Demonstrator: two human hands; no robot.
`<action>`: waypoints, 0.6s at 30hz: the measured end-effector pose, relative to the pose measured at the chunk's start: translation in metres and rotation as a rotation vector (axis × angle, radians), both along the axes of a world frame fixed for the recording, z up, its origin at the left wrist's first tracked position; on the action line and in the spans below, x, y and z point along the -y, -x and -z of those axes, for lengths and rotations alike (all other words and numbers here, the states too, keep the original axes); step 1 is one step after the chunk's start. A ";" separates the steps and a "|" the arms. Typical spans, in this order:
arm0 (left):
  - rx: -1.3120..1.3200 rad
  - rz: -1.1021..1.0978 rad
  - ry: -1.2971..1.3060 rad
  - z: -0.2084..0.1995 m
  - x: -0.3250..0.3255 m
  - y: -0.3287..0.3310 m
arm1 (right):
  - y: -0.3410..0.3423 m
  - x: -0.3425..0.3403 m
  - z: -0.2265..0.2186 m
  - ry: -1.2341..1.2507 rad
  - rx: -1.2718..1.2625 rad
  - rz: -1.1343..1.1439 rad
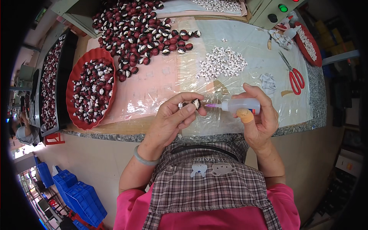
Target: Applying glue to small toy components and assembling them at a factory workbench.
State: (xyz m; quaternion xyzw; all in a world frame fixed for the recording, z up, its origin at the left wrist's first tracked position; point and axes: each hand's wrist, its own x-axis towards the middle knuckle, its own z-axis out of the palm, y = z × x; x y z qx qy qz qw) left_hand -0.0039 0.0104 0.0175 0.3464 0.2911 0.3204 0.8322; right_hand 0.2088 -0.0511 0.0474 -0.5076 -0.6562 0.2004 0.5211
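Head view, landmark the heap of small white pieces [222,63] on the bench [318,99]: on the wearer's side of the heap and slightly to its left, the left hand [174,115] has its grip closed in a pinch, thumb against fingers, on a dark piece with a pale face [196,103]. On the same side, slightly right of the heap, the right hand [260,117], its thumb capped in tan, has its grip wrapped around a translucent squeeze bottle [242,104]. The bottle lies nearly level, its purple nozzle [213,105] pointing left, just beside the dark piece; contact cannot be told. Left of the heap spread many maroon, black and white pieces [142,34]; farther left stands a red scalloped tray [70,96] of similar pieces. Right of the heap lie red-handled scissors [296,81], and beyond them a red dish [316,62] holds more white pieces.
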 end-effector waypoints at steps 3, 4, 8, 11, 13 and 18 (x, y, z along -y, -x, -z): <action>0.004 0.007 0.003 0.002 0.000 0.000 | 0.001 0.001 -0.002 0.010 0.031 0.009; 0.005 0.011 -0.003 0.003 0.000 0.000 | 0.001 0.001 -0.002 0.010 0.032 0.008; -0.002 0.012 0.012 0.001 0.000 0.000 | 0.001 -0.001 -0.002 -0.024 0.091 0.013; 0.006 0.026 0.018 0.000 0.000 0.000 | 0.001 -0.002 -0.002 -0.042 0.117 0.011; -0.006 0.023 0.004 0.003 0.000 0.000 | 0.002 -0.003 -0.002 -0.058 0.133 0.011; -0.021 0.022 0.003 0.002 0.001 -0.001 | 0.006 -0.005 -0.003 -0.107 0.145 0.038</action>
